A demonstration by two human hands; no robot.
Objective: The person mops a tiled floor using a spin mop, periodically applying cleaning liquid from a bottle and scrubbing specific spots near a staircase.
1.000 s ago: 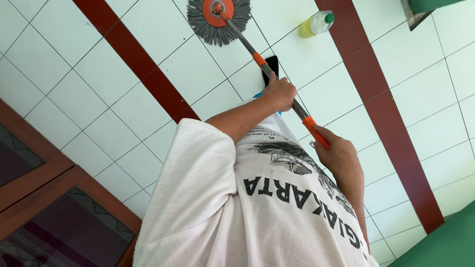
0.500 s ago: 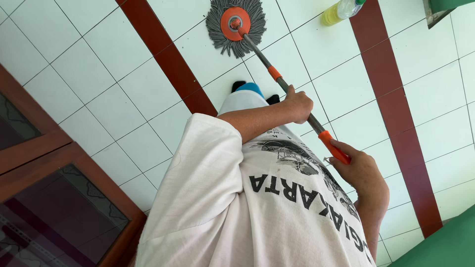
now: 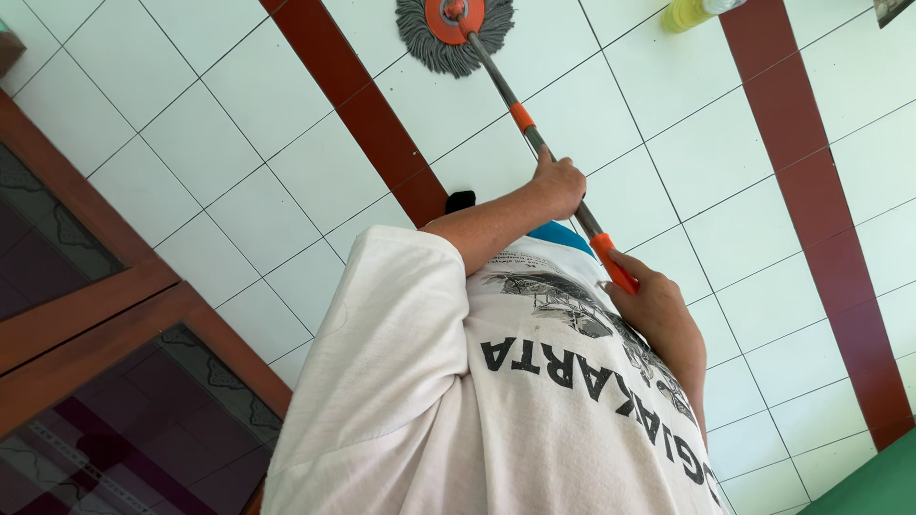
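The left hand and right hand both grip the mop handle; its round grey head lies on the white tiled floor at 12 o'clock, a yellow bottle at 1 o'clock.

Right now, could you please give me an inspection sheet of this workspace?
Surface: white tiled floor with dark red stripes.
Job's things: round grey mop head flat on the tiles; mop handle, metal with orange grips.
Clutter: yellow-green bottle lying at the top edge.
Grippers: left hand closed around the handle higher up; right hand closed on the lower orange grip.
Cables: nothing seen.
Surroundings: wooden-framed glass door; green surface.
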